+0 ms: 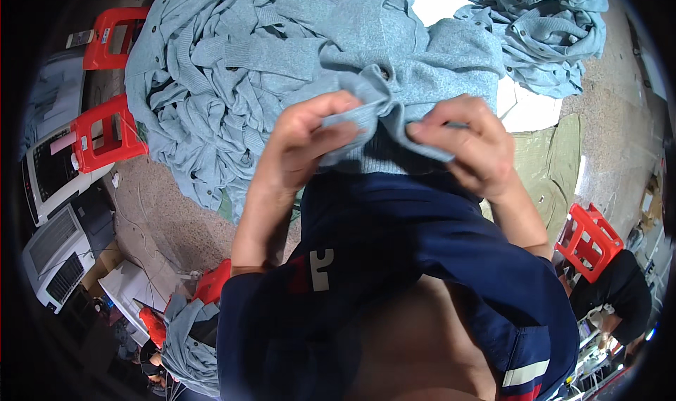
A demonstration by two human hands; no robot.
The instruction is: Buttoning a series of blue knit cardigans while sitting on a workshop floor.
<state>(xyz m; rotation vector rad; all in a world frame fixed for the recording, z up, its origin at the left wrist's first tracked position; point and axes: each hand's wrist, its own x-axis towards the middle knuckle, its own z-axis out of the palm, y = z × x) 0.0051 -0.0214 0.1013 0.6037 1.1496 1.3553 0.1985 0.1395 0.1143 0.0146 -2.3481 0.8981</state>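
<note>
Head | left fingers (339, 102) + right fingers (461, 114): pinching curled blue-grey knit (365, 117) | rumpled knit heap (236, 77) beyond

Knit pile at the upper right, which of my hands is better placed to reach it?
Probably your right hand: it's nearer that knit pile. Your left hand is farther across, and both hold the blue-grey garment.

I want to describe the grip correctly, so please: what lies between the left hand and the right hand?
In the head view, bunched blue-grey knitted cloth lies between the left hand and the right hand; both hands pinch it.
</note>
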